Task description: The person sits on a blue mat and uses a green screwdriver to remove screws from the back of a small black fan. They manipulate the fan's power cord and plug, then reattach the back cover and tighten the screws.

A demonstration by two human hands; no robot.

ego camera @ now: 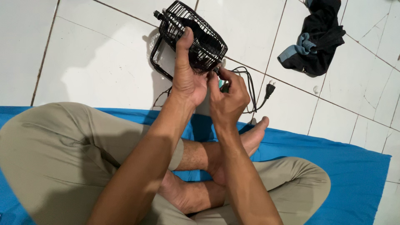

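A small black wire-cage fan [196,31] with a black tube stand [157,58] is tilted on the white tile floor in front of me. My left hand [186,73] grips the fan's cage from below, thumb up along the grille. My right hand [227,98] is closed around a small tool with a greenish handle [221,83], its tip at the lower rim of the cage. The tool is mostly hidden by my fingers. The fan's black cord [250,89] coils behind my right hand and ends in a plug [270,88].
I sit cross-legged in khaki trousers [62,154] on a blue mat [350,166], bare feet crossed in front. A dark crumpled garment [316,37] lies on the tiles at the upper right. White tiled floor [83,62] surrounds the fan.
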